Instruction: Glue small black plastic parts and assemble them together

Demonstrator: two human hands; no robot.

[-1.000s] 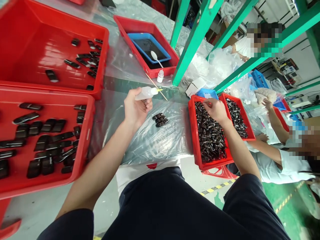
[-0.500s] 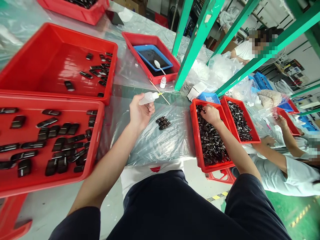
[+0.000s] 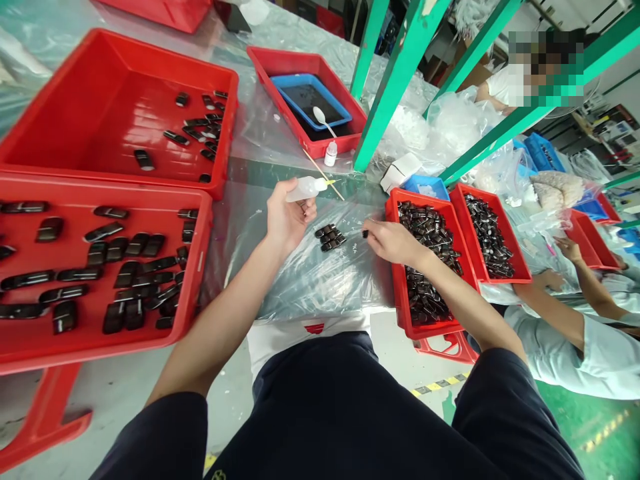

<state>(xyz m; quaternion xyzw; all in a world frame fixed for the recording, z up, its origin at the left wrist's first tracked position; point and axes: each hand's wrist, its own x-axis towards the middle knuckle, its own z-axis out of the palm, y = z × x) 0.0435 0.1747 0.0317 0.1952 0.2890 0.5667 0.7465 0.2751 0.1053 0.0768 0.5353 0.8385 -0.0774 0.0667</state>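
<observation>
So, L fingers (image 3: 310, 209) wrapped round btl (image 3: 302, 189), R fingers (image 3: 376, 227) pinching 1 blk pc (image 3: 365, 234).

a translucent white squeeze bottle (image 3: 301, 189) is held nearly level by the left fingers (image 3: 309, 211), its yellow nozzle (image 3: 331, 182) pointed away from them. a small black piece (image 3: 365, 234) is pinched at the tips of the right fingers (image 3: 376, 231). between both sets of fingers, a cluster of glossy dark pieces (image 3: 330, 238) is laid in rows on the bench (image 3: 280, 290).
</observation>
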